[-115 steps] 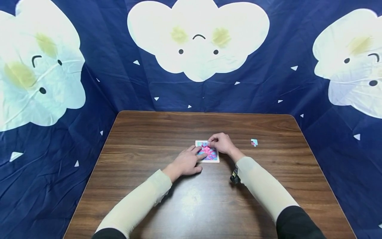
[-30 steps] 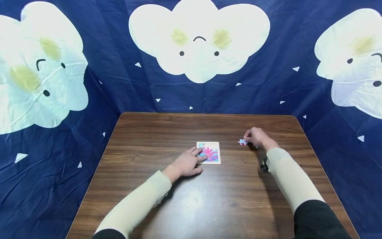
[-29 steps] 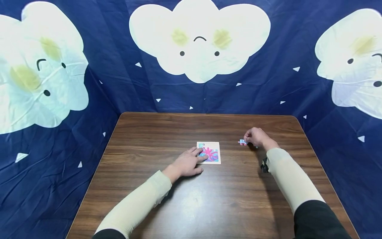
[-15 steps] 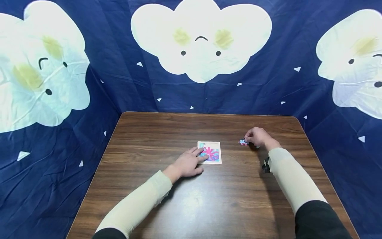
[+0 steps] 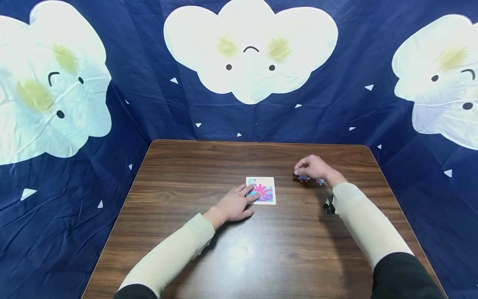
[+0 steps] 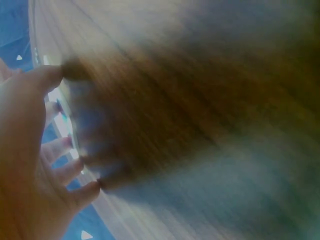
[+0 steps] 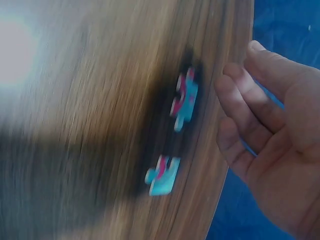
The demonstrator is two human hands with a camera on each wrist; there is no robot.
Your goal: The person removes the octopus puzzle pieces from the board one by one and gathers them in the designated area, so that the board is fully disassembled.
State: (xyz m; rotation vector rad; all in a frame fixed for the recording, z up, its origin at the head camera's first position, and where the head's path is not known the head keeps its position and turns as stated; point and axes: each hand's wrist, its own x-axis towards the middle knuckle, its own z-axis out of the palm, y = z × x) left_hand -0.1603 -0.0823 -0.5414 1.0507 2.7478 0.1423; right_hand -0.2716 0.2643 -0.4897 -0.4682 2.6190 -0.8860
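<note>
A white-bordered jigsaw puzzle (image 5: 266,193) with a pink and blue picture lies mid-table in the head view; a pale strip shows along its far side. My left hand (image 5: 233,204) rests on its left part, fingers spread. To its right, my right hand (image 5: 315,167) hovers just above a blue and pink jigsaw piece (image 5: 303,179). The right wrist view shows that piece (image 7: 185,97) on the table, apart from loosely bent fingers (image 7: 245,100) that hold nothing. A second jigsaw piece (image 7: 165,175) lies beside it. In the left wrist view the puzzle is mostly hidden behind the hand.
The brown wooden table (image 5: 179,166) extends around both hands. Behind and beside it hangs a dark blue cloth (image 5: 149,104) with white clouds. A small black device (image 5: 329,205) sits under the right wrist.
My right hand went from the puzzle's far edge to the right, where another piece now lies. Its fingers have since left that piece and shifted slightly left. My left hand stays on the puzzle.
</note>
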